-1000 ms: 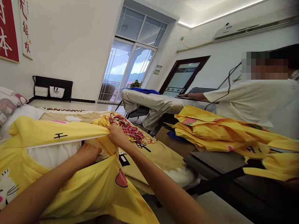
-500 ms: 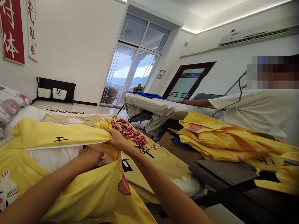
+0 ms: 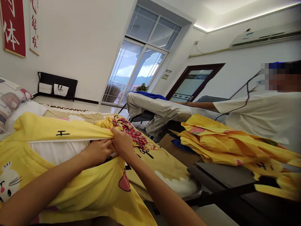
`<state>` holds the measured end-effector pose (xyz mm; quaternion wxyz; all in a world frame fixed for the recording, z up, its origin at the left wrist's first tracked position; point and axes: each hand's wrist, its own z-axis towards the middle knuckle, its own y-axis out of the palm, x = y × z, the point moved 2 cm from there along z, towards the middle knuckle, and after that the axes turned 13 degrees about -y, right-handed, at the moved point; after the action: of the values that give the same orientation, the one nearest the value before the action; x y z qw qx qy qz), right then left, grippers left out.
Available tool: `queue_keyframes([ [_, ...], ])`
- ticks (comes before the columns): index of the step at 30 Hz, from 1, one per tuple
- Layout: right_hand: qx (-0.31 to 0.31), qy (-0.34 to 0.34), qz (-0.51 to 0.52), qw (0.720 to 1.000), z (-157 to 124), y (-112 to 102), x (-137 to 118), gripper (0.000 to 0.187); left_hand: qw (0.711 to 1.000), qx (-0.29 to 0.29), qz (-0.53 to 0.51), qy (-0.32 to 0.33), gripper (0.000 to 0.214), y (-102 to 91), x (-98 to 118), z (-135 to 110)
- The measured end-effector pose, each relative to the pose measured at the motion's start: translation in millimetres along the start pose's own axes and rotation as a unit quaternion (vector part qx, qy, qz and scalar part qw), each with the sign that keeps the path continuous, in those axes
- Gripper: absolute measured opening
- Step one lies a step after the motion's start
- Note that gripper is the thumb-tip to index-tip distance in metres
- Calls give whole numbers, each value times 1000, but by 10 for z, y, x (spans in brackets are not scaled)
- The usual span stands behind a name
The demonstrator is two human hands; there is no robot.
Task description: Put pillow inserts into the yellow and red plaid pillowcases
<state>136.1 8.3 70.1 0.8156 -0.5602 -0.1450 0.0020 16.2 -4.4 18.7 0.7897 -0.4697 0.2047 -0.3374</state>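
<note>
Beyond right hand (image 3: pixel 122 142), tan-covered bed (image 3: pixel 169 168). Below, draped yellow cat-print cloth (image 3: pixel 89 188), taut hem pinched in right hand. Beside left hand (image 3: pixel 101 151), wrinkled white fabric (image 3: pixel 58 150) within opening; left hand curled, cannot tell on what. Past right hand, crumpled red plaid cloth (image 3: pixel 136 135).

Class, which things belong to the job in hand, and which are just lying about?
In hand:
yellow printed cloth, edge held in the right grip; left grip at its opening
white fabric in that opening

Apparently lying about:
red plaid cloth
blue cloth
white bag
</note>
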Motion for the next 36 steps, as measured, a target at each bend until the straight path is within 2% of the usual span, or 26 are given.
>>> queue_keyframes([
  [2, 12, 2, -2, 1000, 6, 9, 6, 24, 1000, 11, -12, 7, 23, -7, -19, 61],
  [4, 20, -5, 1, 1000, 20, 33, 16, 23, 1000, -13, -26, -11, 24, 10, -57, 112],
  [7, 22, -27, 15, 999, 59, 86, 34, 25, 995, -63, -31, -66, 25, 74, -133, 162],
  [9, 19, -22, 24, 999, 95, 110, 49, 28, 991, -72, -29, -108, 28, 129, -187, 183],
  [13, -18, 23, 41, 999, 180, 112, 63, 37, 980, -62, -33, -189, 35, 245, -298, 194],
  [15, -46, 34, 52, 997, 223, 109, 54, 36, 975, -61, -44, -207, 38, 285, -342, 181],
  [18, -62, 21, 72, 995, 282, 122, 38, 29, 976, -53, -58, -202, 37, 301, -379, 154],
  [23, -29, -2, 127, 992, 353, 181, 74, 25, 974, -63, -62, -207, 32, 292, -404, 141],
  [29, 31, 31, 212, 976, 393, 306, 120, 32, 972, -60, -85, -211, 32, 283, -411, 140],
  [36, 30, 35, 314, 948, 468, 508, 87, 22, 977, -50, -88, -190, 33, 297, -423, 142],
])
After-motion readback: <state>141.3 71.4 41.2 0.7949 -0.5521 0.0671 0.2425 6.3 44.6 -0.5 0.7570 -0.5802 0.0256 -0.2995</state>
